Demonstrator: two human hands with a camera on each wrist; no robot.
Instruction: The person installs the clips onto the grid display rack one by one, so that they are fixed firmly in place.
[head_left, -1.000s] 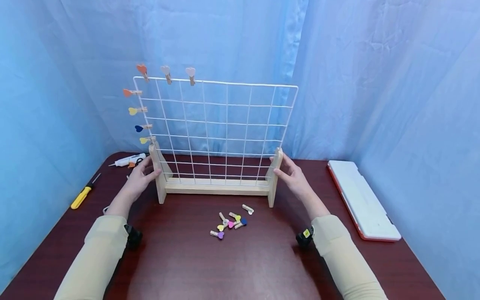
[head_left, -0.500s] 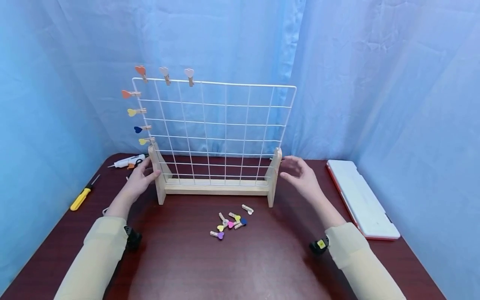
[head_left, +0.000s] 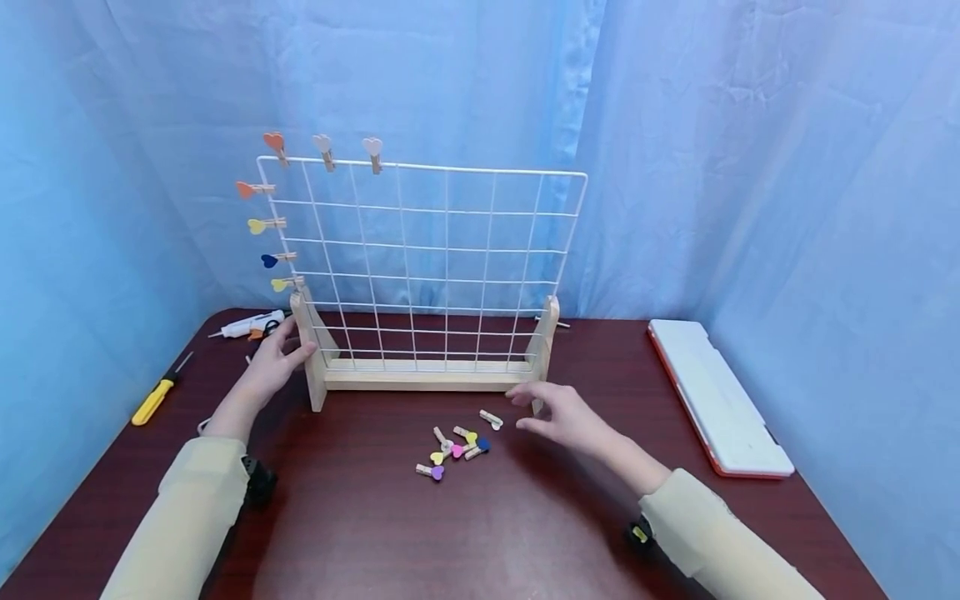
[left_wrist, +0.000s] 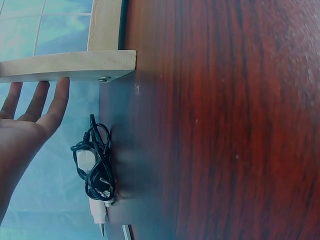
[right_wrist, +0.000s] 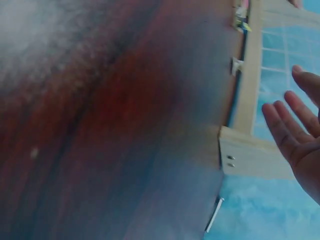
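A white wire grid panel (head_left: 447,248) stands upright in a wooden stand (head_left: 427,387). Small wooden clothespins with heart heads are clipped along its left side and the left part of its top bar, such as the orange-heart clothespin (head_left: 274,143). My left hand (head_left: 272,363) touches the stand's left upright; in the left wrist view its fingertips (left_wrist: 61,86) lie against the outer face. My right hand (head_left: 570,421) is in front of the right upright, fingers loosely extended and holding nothing. Left of its fingertips lies a white-heart clothespin (head_left: 491,419), beside a loose group including a purple-heart clothespin (head_left: 431,472).
A yellow screwdriver (head_left: 153,402) and a white glue gun (head_left: 251,323) with a black cord (left_wrist: 95,172) lie at the left. A long white case (head_left: 716,396) with a red base lies on the right. Behind the right upright is a screw (head_left: 562,323).
My right hand has let go of the right upright, moved outward, then swung forward and left toward the loose clothespins. My left hand stays at the left upright.
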